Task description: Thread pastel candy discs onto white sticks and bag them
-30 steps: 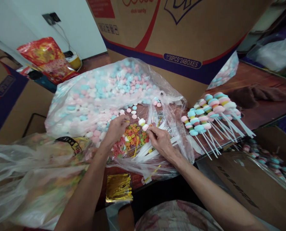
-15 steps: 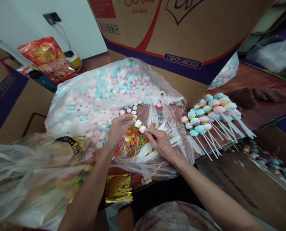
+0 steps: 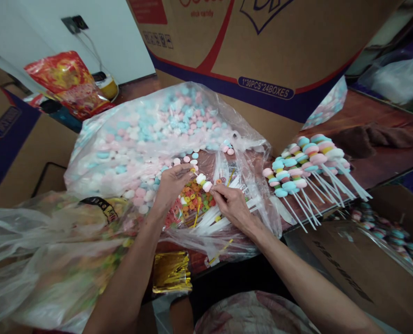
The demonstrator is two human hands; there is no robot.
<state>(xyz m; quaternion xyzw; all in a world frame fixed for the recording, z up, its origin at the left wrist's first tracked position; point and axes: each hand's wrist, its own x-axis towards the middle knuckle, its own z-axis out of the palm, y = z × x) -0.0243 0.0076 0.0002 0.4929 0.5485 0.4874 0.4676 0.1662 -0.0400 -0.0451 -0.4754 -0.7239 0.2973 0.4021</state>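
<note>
Between my hands is a candy skewer [image 3: 202, 181] with white and pink marshmallows and a yellow ring on a thin stick. My right hand [image 3: 233, 203] is closed on its lower end, just below the pink marshmallow. At the upper tip, the fingers of my left hand [image 3: 174, 182] pinch a small yellow ring candy [image 3: 193, 170]. Beneath the hands lie loose coloured ring candies [image 3: 190, 199] and white sticks [image 3: 211, 223]. A clear bag of pink, blue and white marshmallows [image 3: 181, 118] spreads out behind them.
Several finished candy skewers [image 3: 305, 164] lie to the right, their sticks toward the table edge. A large cardboard box [image 3: 227, 60] stands behind. Gold twist ties [image 3: 171, 272] are at the front edge. An open carton [image 3: 345, 264] with more skewers sits lower right; a plastic bag [image 3: 53, 264] lies left.
Both hands keep their hold, with almost no movement. The view has shifted very slightly.
</note>
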